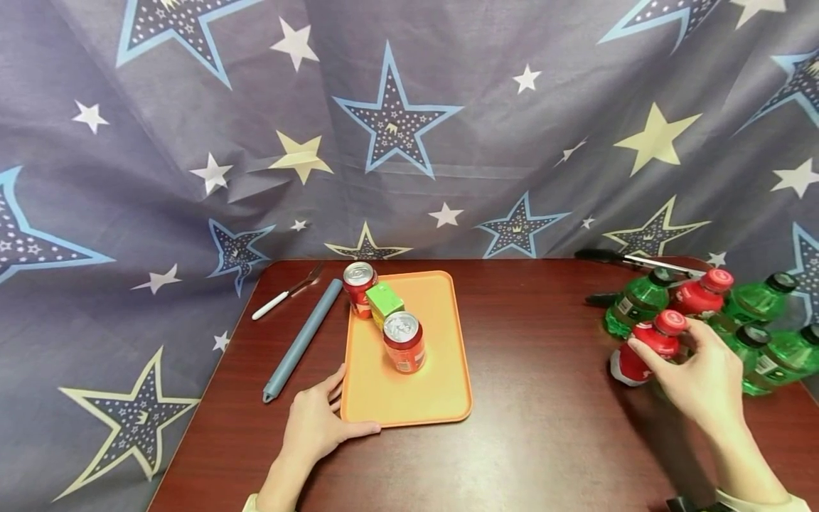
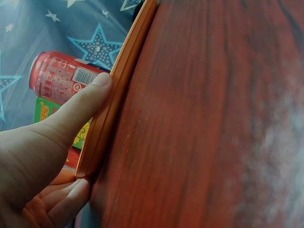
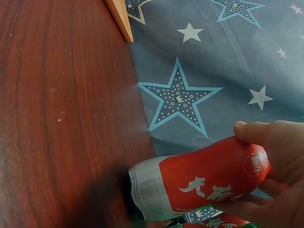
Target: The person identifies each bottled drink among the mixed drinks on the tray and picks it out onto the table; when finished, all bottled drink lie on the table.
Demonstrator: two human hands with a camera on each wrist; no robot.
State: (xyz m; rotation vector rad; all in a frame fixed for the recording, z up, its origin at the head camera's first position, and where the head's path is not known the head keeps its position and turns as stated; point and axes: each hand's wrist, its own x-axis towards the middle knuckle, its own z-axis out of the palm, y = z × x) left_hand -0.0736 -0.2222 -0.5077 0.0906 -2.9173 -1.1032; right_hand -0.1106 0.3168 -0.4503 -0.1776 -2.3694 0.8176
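My left hand (image 1: 318,421) holds the near left corner of an orange tray (image 1: 438,398), thumb along the front rim and fingers at the left side. On the tray stand two red drink cans, one at the back left (image 1: 360,288) and one nearer the middle (image 1: 404,348), with a small green box (image 1: 385,301) between them. Over at the right, my right hand (image 1: 707,373) grips a red-labelled bottle (image 1: 646,348) near its top. In the right wrist view that bottle (image 3: 204,178) shows white lettering and a pale lower band; its base is close to the table.
Green bottles (image 1: 640,299) with dark caps and another red bottle (image 1: 702,291) cluster at the right. Black-handled utensils (image 1: 630,259) lie behind them. Left of the tray are a grey-blue stick (image 1: 303,338) and a white-handled fork (image 1: 284,293). A star-patterned cloth (image 1: 486,142) hangs behind the table.
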